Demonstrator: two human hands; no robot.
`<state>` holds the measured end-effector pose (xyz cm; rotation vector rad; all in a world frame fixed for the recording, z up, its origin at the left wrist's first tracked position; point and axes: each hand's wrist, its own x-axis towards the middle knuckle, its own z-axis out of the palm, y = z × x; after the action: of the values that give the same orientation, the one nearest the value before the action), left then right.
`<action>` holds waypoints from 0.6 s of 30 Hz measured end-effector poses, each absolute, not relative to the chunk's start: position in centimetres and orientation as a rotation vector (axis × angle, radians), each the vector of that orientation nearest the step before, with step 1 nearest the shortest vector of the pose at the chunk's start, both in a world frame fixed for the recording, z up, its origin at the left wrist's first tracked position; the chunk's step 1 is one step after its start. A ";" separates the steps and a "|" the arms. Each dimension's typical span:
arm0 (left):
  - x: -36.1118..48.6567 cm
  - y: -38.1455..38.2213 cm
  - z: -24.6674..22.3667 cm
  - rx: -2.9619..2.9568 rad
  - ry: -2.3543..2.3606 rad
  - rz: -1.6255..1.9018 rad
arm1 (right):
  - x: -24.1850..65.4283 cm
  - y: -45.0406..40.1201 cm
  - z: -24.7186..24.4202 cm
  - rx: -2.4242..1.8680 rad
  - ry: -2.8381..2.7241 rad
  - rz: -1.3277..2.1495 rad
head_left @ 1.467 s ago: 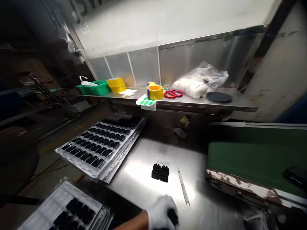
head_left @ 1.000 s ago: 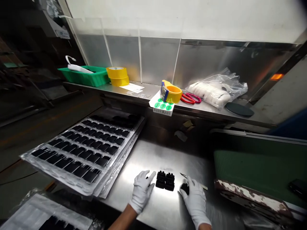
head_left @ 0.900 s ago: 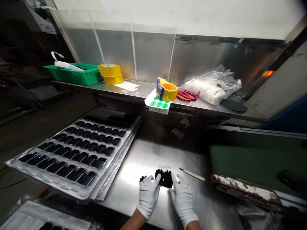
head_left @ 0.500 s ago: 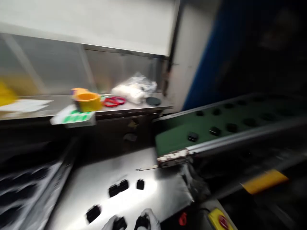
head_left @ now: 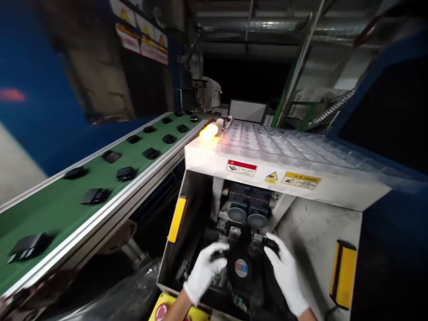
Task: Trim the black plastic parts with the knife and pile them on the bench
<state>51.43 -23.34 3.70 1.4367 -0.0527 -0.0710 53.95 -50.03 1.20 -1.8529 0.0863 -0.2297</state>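
- Left hand (head_left: 204, 271) and right hand (head_left: 284, 272), both white-gloved, inside the open machine bay (head_left: 301, 232), level with each other.
- Each closed on a small black part: left part (head_left: 219, 255), right part (head_left: 270, 243).
- Black fixture with round label (head_left: 241, 268) directly between the hands, touching neither as far as visible; equally near both.
- Parts dark, blocky; long axis not discernible.
- Two round suction cups (head_left: 247, 216) just above the fixture.
- Green conveyor (head_left: 67, 196) well apart to the left.

Just the one head cam on my feed: it looks forward and down from close above into the open machine bay (head_left: 247, 232), both gloved hands low in frame, with the green conveyor (head_left: 83, 187) running off to the left.
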 end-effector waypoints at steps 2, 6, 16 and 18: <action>57.7 -26.5 4.3 1.444 -0.105 -0.077 | 57.4 -51.6 1.0 -1.856 0.032 -0.232; 63.9 -28.6 2.2 1.459 -0.130 -0.112 | 60.7 -51.5 -1.6 -1.894 -0.131 -0.214; 63.6 -28.4 0.3 1.477 -0.235 -0.086 | 60.9 -52.1 -2.3 -2.045 -0.289 -0.373; 63.5 -28.7 0.4 1.455 -0.212 -0.078 | 62.2 -50.0 0.9 -2.147 -0.281 -0.294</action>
<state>63.51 -28.65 0.39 1.4547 -0.2118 -0.0781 62.22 -49.97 0.85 -2.1466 -0.2809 -0.2942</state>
